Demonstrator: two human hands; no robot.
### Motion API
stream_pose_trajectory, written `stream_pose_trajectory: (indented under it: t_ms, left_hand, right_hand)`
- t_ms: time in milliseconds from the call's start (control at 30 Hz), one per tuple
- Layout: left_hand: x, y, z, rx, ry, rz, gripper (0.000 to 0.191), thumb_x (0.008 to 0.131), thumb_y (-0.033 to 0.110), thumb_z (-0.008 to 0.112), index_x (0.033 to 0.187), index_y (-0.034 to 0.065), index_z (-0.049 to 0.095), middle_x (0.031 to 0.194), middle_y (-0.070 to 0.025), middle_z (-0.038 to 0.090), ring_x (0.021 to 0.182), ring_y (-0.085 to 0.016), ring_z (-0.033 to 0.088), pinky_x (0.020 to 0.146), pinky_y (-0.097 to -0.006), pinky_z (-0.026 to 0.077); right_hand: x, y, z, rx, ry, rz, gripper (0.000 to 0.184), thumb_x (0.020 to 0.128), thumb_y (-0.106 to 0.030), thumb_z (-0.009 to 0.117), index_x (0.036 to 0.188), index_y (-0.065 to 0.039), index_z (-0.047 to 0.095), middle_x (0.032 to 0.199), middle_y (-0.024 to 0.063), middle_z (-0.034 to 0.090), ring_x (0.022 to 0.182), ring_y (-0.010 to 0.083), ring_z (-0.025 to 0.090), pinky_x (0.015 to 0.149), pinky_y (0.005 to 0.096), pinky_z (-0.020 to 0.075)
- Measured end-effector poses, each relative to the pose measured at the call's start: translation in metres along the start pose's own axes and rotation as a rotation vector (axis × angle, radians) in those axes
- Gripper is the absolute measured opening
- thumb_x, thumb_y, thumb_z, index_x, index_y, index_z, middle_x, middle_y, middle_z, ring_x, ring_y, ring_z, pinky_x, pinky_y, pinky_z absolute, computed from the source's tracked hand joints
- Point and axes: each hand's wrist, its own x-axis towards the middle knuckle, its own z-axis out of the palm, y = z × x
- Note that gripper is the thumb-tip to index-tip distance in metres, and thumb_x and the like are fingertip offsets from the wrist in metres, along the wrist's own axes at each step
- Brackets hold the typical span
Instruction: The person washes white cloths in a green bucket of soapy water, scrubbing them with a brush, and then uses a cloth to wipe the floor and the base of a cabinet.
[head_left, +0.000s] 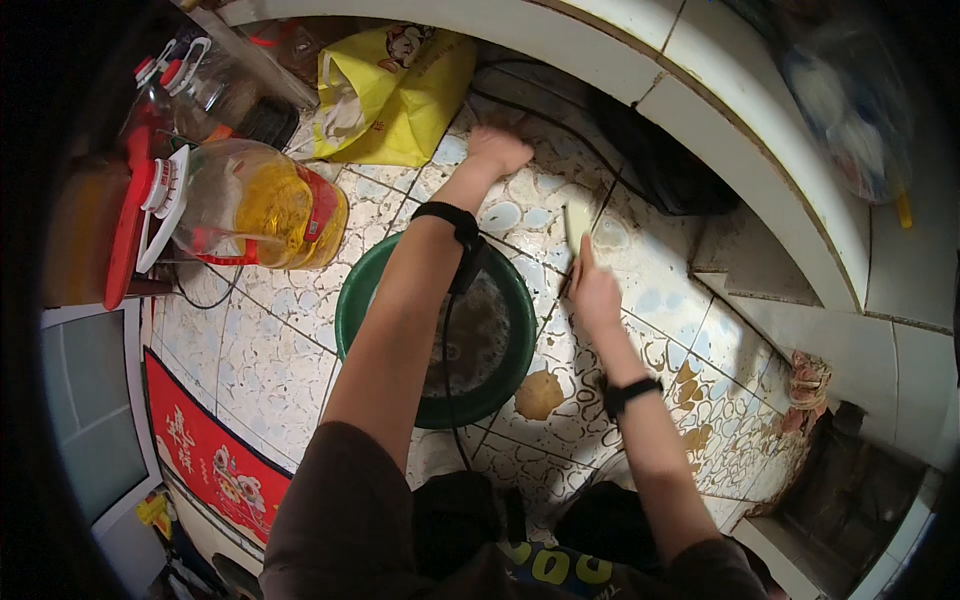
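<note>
My right hand (598, 294) grips a light-coloured brush or scraper (577, 227) by its handle, low over the patterned floor tiles (652, 262). Ahead and to the left, my left hand (500, 148) is stretched out near the yellow bag; it is blurred, and whether it holds anything cannot be told. Under my left forearm stands a green plastic basin (525, 330) with murky, sudsy water (476, 337). Brown liquid lies in the pattern of the tiles on the right, and a brown puddle (538, 395) is beside the basin.
A large bottle of yellow oil (277, 206) and a yellow bag (409, 97) stand at the upper left. A black cable (555, 116) runs below the curved tiled ledge (720, 120). A red mat (217, 450) lies at the lower left, a crumpled pinkish cloth (808, 386) at the right.
</note>
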Motion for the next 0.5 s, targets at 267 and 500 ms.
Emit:
stream_pose_trajectory:
  t_ms: [267,500]
  left_hand:
    - [0.005,0.028,-0.006,-0.087,0.116,0.050,0.053,0.080,0.036,0.048,0.131,0.0185,0.045,0.125,-0.0179,0.050,0.120,-0.034,0.042,0.098,-0.0398,0.038]
    - [-0.005,0.011,0.002,-0.082,0.255,0.079,0.053,0.082,0.038,0.044,0.132,0.0218,0.042,0.133,-0.0144,0.043,0.121,-0.033,0.041,0.100,-0.0418,0.036]
  right_hand:
    - [0.021,0.003,-0.007,-0.053,0.002,-0.018,0.051,0.093,-0.023,0.042,0.137,0.000,0.029,0.053,0.0168,0.056,0.044,0.0302,0.056,0.041,0.0435,0.0459]
    - [-0.036,-0.027,0.003,-0.037,-0.215,0.012,0.053,0.093,-0.020,0.042,0.140,-0.001,0.024,0.049,0.0114,0.055,0.040,0.0208,0.053,0.034,0.0337,0.0442]
